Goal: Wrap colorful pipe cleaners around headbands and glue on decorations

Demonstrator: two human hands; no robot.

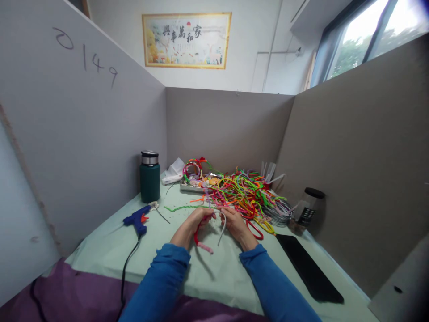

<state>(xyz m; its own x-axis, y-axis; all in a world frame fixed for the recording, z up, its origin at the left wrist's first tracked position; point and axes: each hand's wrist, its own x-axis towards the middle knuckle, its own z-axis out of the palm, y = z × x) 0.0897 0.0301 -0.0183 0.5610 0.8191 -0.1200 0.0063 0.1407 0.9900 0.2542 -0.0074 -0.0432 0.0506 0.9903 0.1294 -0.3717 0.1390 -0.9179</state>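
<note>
Between my hands is a thin curved headband [224, 229], its ends pointing down toward the table. The end by my left hand is wrapped in red and pink fuzzy strands, while the end by my right hand is bare and greyish white. My left hand [198, 222] is closed around the upper left of the band. My right hand [234, 223] pinches it near the top of the curve. A pale purple strand [210, 202] rises by the left fingertips; whether it joins the band I cannot tell. A green twisted strand [182, 207] lies just beyond my hands.
A big tangle of coloured pipe cleaners [248, 190] covers the back, beside a metal tray [192, 188]. Left stand a green bottle [150, 181] and a blue glue gun [136, 220] with cord. Right lie red-handled scissors [254, 230], a black flat object [308, 268] and a tilted jar [306, 208].
</note>
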